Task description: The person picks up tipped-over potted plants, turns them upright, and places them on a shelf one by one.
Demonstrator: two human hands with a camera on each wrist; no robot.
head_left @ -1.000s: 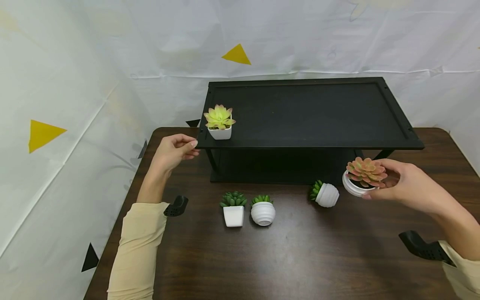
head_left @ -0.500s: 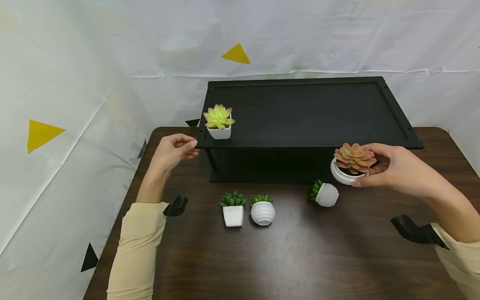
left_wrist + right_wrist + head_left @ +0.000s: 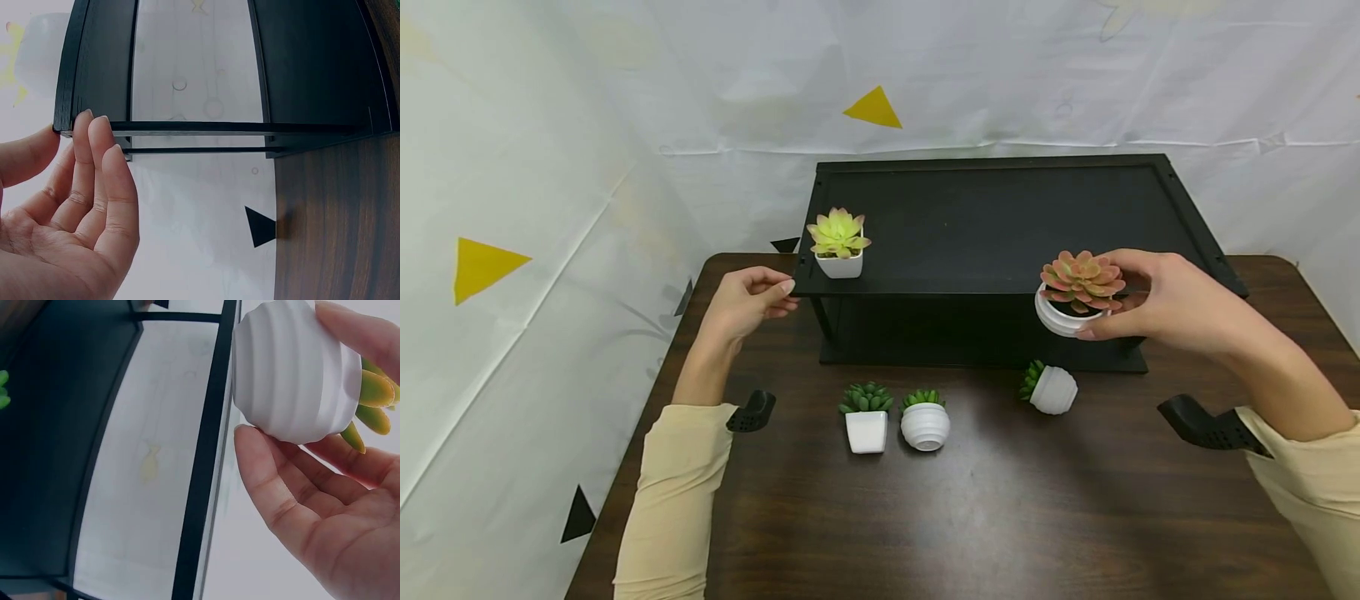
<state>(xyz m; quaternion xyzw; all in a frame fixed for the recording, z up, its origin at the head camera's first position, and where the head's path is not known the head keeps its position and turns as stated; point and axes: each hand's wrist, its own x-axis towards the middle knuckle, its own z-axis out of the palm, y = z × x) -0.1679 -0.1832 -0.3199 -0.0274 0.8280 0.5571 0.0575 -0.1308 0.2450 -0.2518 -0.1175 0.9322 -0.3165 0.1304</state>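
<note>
The right hand (image 3: 1183, 304) grasps the pink succulent (image 3: 1078, 287) by its ribbed white pot, thumb and fingers around it, near the front edge of the black rack (image 3: 985, 225); contact there cannot be told. The left hand (image 3: 741, 304) pinches the rack's front-left corner. For a clean placing, the pot should probably clear that edge—level, leaves unpressed—while the rack is steadied. Further left, the yellow-green succulent (image 3: 838, 246) stands on top.

Right wrist view: white pot (image 3: 294, 372) partly hides succulent (image 3: 376, 390).
</note>
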